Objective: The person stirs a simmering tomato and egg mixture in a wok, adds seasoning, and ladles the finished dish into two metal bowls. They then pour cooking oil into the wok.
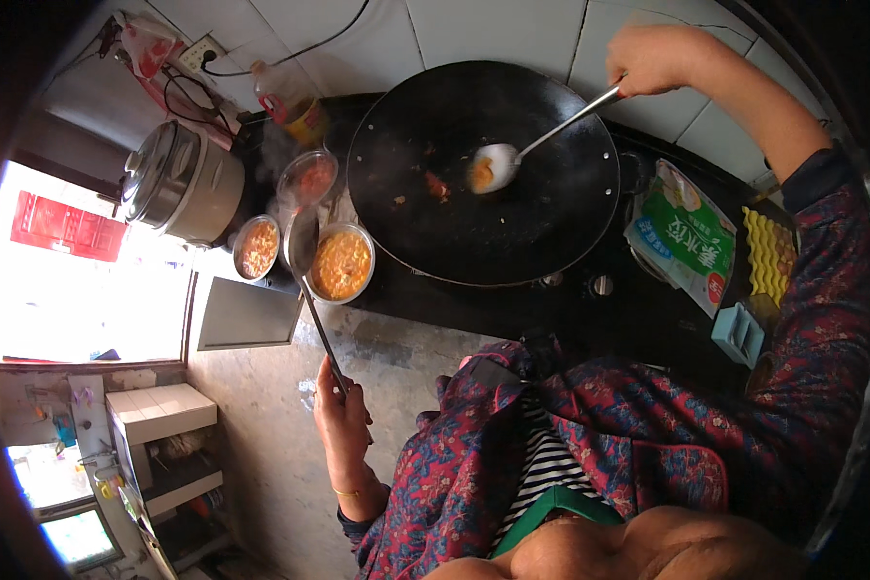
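My right hand (656,61) grips the upper end of a metal ladle (500,167), whose bowl, with some orange food in it, is in a large black wok (471,239). A few food scraps (437,187) lie in the wok. My left hand (341,406) holds the long handle of a metal spatula or ladle (305,243); its head is over the rims of containers left of the wok. Beside it stand a round bowl of orange-yellow food (341,265), a smaller bowl of similar food (257,248) and a clear bowl with red food (312,181).
A rice cooker (188,181) and an oil bottle (290,105) stand at the back left. Right of the wok are a green food package (685,232), a yellow egg tray (767,254) and a blue plastic holder (738,335). Stove knobs (602,285) line the front edge.
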Action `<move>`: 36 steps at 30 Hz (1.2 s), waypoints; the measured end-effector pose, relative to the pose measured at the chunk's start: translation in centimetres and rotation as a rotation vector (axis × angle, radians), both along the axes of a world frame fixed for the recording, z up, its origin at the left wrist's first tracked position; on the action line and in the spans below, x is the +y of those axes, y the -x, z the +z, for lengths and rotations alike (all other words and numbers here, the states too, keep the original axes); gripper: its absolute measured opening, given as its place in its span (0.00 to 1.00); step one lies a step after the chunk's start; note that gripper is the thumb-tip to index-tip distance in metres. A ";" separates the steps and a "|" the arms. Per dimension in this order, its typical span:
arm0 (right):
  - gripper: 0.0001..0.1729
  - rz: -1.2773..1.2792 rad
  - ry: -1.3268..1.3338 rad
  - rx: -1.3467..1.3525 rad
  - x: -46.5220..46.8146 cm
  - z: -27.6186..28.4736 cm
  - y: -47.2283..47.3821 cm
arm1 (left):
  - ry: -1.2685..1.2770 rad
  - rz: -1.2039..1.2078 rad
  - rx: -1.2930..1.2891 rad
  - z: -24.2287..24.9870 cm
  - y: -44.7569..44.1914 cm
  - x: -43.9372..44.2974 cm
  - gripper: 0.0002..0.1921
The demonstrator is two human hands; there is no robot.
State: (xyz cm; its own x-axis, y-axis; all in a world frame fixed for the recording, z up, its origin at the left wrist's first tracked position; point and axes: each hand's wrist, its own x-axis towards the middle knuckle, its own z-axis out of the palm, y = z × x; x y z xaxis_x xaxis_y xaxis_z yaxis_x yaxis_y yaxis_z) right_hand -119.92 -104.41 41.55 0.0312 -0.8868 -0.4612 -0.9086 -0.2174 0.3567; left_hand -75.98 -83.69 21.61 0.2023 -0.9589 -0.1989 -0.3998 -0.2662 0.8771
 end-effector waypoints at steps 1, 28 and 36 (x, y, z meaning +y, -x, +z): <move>0.08 0.089 0.023 -0.075 0.2 -0.3 0.1 | -0.003 0.000 -0.006 0.1 -0.1 0.0 0.27; 0.19 -0.287 -0.419 -0.519 3.4 -1.7 -1.2 | 0.044 -0.002 0.136 1.6 -1.2 -0.6 0.28; 0.13 -0.167 -0.012 -0.131 4.0 -0.4 2.3 | 0.062 0.015 0.387 4.3 -0.6 -1.0 0.25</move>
State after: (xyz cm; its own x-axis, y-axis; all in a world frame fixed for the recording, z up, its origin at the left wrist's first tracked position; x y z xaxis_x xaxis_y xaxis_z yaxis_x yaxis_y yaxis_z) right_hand -122.17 -100.43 41.19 -0.0556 -0.8791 -0.4734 -0.9707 -0.0634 0.2317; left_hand -75.39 -84.70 25.89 0.1377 -0.9690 -0.2052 -0.0325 -0.2115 0.9768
